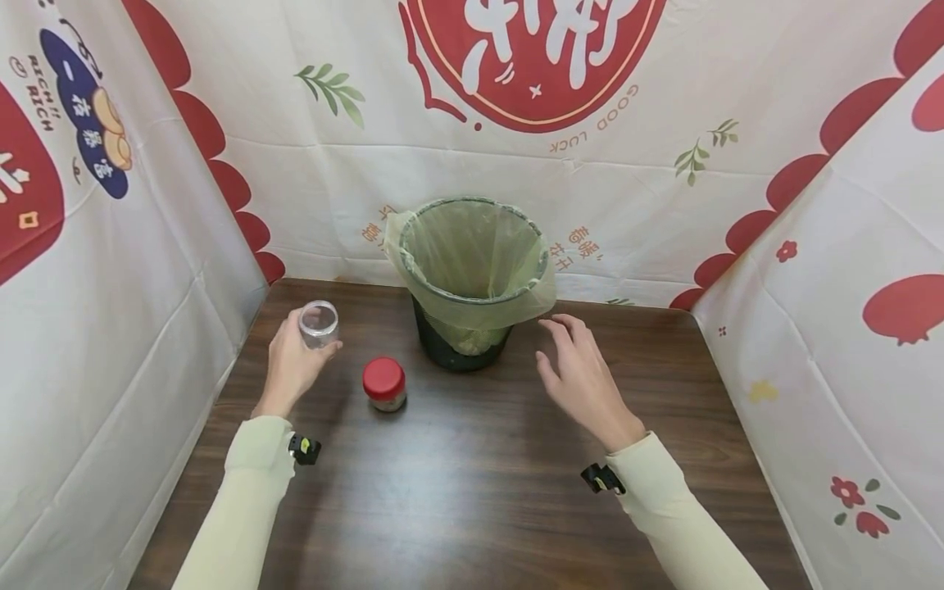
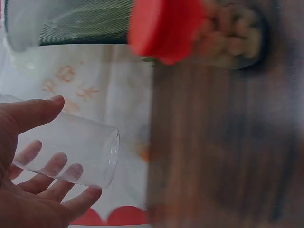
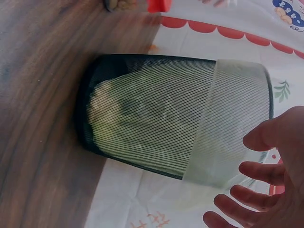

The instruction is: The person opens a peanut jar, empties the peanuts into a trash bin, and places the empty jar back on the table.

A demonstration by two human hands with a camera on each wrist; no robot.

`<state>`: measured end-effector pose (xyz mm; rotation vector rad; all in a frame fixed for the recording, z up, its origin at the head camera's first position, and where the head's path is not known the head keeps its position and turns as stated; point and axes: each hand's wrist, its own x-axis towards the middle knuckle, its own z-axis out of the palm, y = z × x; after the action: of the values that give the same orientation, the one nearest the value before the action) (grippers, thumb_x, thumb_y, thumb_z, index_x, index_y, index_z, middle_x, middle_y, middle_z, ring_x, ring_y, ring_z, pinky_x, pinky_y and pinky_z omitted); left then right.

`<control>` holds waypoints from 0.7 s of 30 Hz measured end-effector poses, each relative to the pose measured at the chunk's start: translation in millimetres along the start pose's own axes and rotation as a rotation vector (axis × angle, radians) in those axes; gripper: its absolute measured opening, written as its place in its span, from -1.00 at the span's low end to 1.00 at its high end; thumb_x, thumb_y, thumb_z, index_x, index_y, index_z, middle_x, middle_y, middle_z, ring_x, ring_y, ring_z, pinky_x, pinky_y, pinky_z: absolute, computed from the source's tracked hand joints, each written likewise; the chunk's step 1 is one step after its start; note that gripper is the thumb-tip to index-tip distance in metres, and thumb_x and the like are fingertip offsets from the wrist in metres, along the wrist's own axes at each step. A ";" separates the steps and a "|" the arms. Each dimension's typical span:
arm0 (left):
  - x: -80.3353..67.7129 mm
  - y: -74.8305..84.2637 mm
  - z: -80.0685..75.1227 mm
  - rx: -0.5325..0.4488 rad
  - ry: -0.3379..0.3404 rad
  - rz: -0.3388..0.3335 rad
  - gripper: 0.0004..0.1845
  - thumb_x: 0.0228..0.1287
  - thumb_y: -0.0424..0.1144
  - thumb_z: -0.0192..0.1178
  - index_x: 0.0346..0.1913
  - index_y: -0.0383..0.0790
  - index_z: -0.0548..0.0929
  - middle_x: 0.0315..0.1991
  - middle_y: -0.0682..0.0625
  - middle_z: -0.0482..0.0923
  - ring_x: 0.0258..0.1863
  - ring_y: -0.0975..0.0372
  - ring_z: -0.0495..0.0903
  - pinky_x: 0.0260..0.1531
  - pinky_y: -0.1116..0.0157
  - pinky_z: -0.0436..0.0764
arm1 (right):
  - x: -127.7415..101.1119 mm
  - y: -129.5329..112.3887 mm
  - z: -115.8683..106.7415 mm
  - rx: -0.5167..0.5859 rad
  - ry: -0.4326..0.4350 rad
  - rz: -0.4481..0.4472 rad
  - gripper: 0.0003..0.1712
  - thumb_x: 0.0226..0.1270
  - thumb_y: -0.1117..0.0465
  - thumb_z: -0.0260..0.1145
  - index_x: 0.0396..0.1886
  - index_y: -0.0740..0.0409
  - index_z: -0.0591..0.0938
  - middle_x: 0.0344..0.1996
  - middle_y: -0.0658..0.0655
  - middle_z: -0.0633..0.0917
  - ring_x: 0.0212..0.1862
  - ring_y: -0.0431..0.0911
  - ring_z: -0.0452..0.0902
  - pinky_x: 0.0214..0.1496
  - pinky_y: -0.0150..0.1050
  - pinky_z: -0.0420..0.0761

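Note:
In the head view my left hand (image 1: pixel 292 356) holds a clear cup (image 1: pixel 319 321) above the left side of the table. The left wrist view has the thumb on one side of the transparent cup (image 2: pixel 80 147) and the fingers on the other. Just right of that hand stands a jar with a red lid (image 1: pixel 383 378); brown, nut-like pieces (image 2: pixel 232 38) show through its wall. My right hand (image 1: pixel 585 378) is held in the air beside the mesh bin (image 1: pixel 460 348), its fingers loosely bent with nothing between them.
A pale green bag (image 1: pixel 472 246) lines the bin and folds over its rim. The bin stands near the back edge of the dark wooden table (image 1: pixel 472 483). Printed cloth (image 1: pixel 310 188) hangs behind the table and along both sides.

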<state>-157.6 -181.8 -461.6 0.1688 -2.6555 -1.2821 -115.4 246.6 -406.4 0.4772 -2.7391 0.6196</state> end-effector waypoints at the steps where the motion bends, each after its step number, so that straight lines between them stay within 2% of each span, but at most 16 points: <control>1: -2.5 -4.1 2.4 -0.006 -0.006 -0.020 -0.24 0.21 -0.34 0.54 0.43 -0.38 0.41 0.33 -0.43 0.52 0.39 -0.29 0.49 0.42 -0.27 0.43 | -1.2 1.3 0.6 -0.003 0.000 0.001 -0.46 0.52 0.28 0.33 0.42 0.36 0.52 0.38 0.43 0.49 0.40 0.32 0.45 0.40 0.26 0.53; 6: -13.0 -22.0 12.4 -0.021 -0.025 -0.099 -0.22 0.24 -0.33 0.51 0.45 -0.39 0.38 0.37 -0.44 0.51 0.43 -0.29 0.47 0.46 -0.27 0.42 | -7.1 5.2 2.7 -0.004 -0.023 0.020 -0.46 0.53 0.27 0.34 0.42 0.35 0.52 0.38 0.43 0.48 0.38 0.33 0.46 0.38 0.26 0.54; 12: -22.2 -37.0 20.3 -0.017 -0.043 -0.169 -0.24 0.29 -0.28 0.49 0.48 -0.34 0.37 0.41 -0.42 0.50 0.46 -0.29 0.46 0.47 -0.25 0.41 | -14.7 7.3 8.7 -0.002 -0.090 0.070 -0.42 0.55 0.24 0.34 0.46 0.33 0.49 0.42 0.42 0.45 0.40 0.33 0.46 0.39 0.27 0.55; 15: -25.8 -41.9 23.2 -0.013 -0.063 -0.193 -0.22 0.30 -0.27 0.48 0.49 -0.34 0.35 0.42 -0.42 0.49 0.47 -0.29 0.45 0.48 -0.24 0.40 | -19.3 8.0 13.1 -0.001 -0.112 0.086 -0.41 0.55 0.24 0.34 0.47 0.33 0.48 0.42 0.43 0.45 0.40 0.34 0.47 0.39 0.28 0.55; 21: -30.9 -49.4 27.8 0.001 -0.075 -0.212 -0.22 0.27 -0.28 0.51 0.47 -0.37 0.36 0.41 -0.44 0.50 0.47 -0.32 0.44 0.49 -0.23 0.39 | -24.9 8.7 19.8 -0.002 -0.101 0.084 -0.42 0.52 0.27 0.37 0.44 0.36 0.51 0.38 0.45 0.49 0.38 0.36 0.50 0.38 0.28 0.56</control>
<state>-132.5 -185.5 -521.0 0.4209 -2.7625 -1.3740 -100.3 251.2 -435.3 0.4056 -2.8679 0.6300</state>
